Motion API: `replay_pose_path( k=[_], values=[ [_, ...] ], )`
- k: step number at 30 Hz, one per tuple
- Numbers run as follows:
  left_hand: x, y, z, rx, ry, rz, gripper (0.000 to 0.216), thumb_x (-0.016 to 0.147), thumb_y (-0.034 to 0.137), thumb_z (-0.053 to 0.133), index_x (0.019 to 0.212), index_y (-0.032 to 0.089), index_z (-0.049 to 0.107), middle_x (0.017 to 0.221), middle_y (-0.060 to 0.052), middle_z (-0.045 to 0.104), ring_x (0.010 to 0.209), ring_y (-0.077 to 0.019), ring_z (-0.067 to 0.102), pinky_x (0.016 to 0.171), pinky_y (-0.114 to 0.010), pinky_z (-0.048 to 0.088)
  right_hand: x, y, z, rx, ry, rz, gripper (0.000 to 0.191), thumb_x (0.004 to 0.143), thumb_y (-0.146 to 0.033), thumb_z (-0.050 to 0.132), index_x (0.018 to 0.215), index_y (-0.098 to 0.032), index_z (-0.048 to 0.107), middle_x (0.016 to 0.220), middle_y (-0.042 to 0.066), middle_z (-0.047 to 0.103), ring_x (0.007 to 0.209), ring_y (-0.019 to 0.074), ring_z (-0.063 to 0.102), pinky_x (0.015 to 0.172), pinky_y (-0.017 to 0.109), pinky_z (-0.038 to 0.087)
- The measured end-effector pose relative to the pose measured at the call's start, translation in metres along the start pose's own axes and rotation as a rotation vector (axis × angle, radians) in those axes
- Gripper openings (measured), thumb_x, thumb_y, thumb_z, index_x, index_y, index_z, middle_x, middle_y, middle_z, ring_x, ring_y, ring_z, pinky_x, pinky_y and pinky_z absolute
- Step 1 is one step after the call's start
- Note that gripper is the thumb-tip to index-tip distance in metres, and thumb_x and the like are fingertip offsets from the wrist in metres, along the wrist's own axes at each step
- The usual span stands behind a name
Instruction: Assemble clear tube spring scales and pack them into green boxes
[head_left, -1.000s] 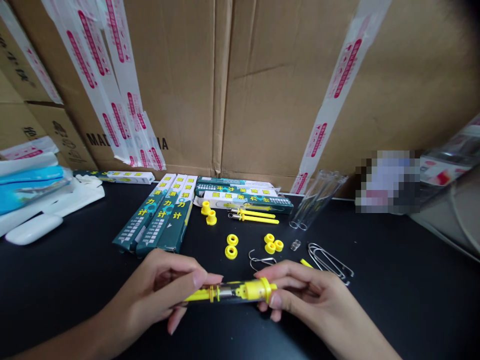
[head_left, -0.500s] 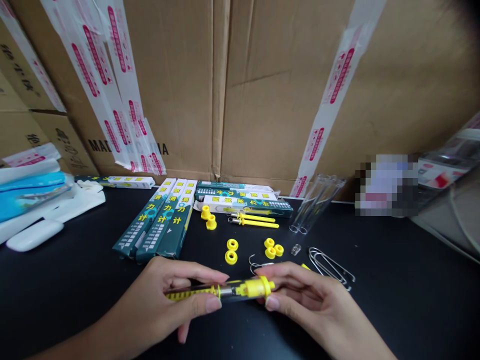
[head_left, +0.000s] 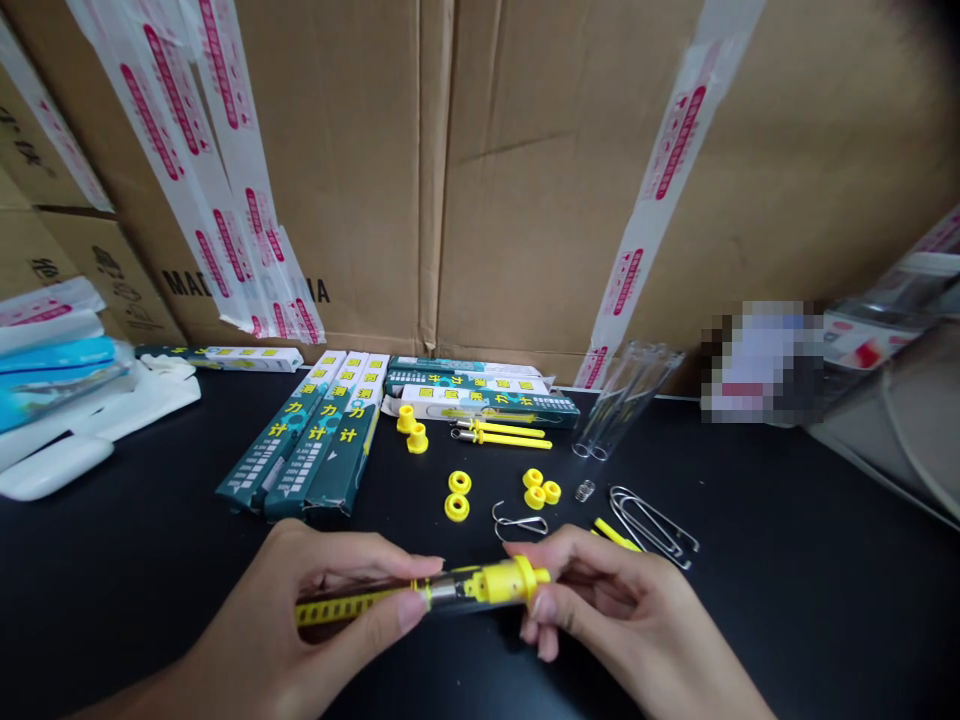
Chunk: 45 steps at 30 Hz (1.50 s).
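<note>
A tubular spring scale (head_left: 453,588) lies crosswise between my hands: a clear tube with a yellow marked rod and a metal part inside. My left hand (head_left: 352,590) is closed round the tube, thumb in front and fingers behind. At the tube's right end sits a yellow end cap (head_left: 504,580), its flange pinched between the thumb and fingers of my right hand (head_left: 592,590). Just beyond my right hand lie a wire hook (head_left: 519,521), a yellow stick (head_left: 616,534) partly hidden by that hand, and several bent metal wire hooks (head_left: 652,522).
Printed green-and-white boxes (head_left: 319,430) lie behind my left hand. Mid-table are yellow flanged caps (head_left: 457,507), small yellow plugs (head_left: 534,497), yellow rods (head_left: 510,440) and a small spring (head_left: 585,491). Clear tubes (head_left: 626,400) lean against the cardboard (head_left: 525,200). A white case (head_left: 56,465) lies left.
The view has shifted slightly. My left hand has moved a little left along the tube, showing more yellow scale. The right hand has barely moved and keeps its pinch on the cap.
</note>
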<state>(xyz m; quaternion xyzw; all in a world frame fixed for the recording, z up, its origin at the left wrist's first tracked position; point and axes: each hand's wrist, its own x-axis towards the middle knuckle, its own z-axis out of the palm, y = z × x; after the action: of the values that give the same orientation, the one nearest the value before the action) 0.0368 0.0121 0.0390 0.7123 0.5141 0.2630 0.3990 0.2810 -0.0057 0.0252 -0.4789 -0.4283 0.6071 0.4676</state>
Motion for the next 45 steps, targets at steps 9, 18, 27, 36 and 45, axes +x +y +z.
replay_pose_path(
  k=[9, 18, 27, 36, 45],
  values=[
    [0.012, 0.004, -0.003, -0.322, -0.115, -0.049, 0.021, 0.086, 0.038, 0.074, 0.1, 0.025, 0.083, 0.086, 0.0, 0.084, 0.085, -0.0194, 0.08, 0.078, -0.017, 0.059, 0.001, 0.008, -0.005, -0.125, -0.107, -0.123, 0.029, 0.092, -0.05, 0.072, 0.098, -0.021, 0.068, 0.081, 0.0, 0.073, 0.07, 0.0127, 0.069, 0.071, 0.023, 0.058],
    [0.015, 0.012, -0.011, -0.352, -0.174, -0.099, 0.022, 0.086, 0.038, 0.074, 0.101, 0.024, 0.082, 0.085, 0.001, 0.083, 0.085, -0.0159, 0.078, 0.08, -0.015, 0.054, -0.002, 0.004, -0.016, -0.508, -0.066, -0.41, 0.019, 0.097, -0.038, 0.065, 0.112, -0.028, 0.071, 0.087, 0.0, 0.074, 0.072, 0.0145, 0.071, 0.068, 0.021, 0.057],
    [0.015, 0.012, -0.012, -0.334, -0.188, -0.118, 0.022, 0.086, 0.038, 0.073, 0.101, 0.024, 0.082, 0.086, 0.001, 0.083, 0.088, -0.0156, 0.078, 0.081, -0.014, 0.053, 0.0, 0.002, -0.012, -0.345, 0.02, -0.342, 0.016, 0.086, -0.031, 0.078, 0.101, -0.033, 0.081, 0.085, -0.002, 0.078, 0.07, 0.0134, 0.071, 0.066, 0.018, 0.057],
    [-0.004, -0.002, 0.001, 0.086, 0.115, 0.062, 0.018, 0.082, 0.043, 0.073, 0.095, 0.039, 0.083, 0.085, 0.006, 0.082, 0.074, -0.0155, 0.074, 0.072, -0.019, 0.053, -0.002, 0.004, -0.003, 0.018, -0.007, -0.011, 0.032, 0.072, -0.047, 0.09, 0.073, -0.018, 0.076, 0.067, 0.001, 0.075, 0.055, 0.0096, 0.065, 0.054, 0.017, 0.055],
    [0.004, 0.008, -0.002, -0.104, -0.014, -0.024, 0.019, 0.084, 0.04, 0.071, 0.095, 0.031, 0.084, 0.091, 0.003, 0.083, 0.084, -0.0177, 0.079, 0.073, -0.017, 0.057, 0.002, 0.004, -0.008, -0.05, -0.046, -0.101, 0.026, 0.079, -0.043, 0.086, 0.079, -0.019, 0.076, 0.072, 0.0, 0.076, 0.059, 0.0099, 0.067, 0.058, 0.017, 0.055]
  ],
)
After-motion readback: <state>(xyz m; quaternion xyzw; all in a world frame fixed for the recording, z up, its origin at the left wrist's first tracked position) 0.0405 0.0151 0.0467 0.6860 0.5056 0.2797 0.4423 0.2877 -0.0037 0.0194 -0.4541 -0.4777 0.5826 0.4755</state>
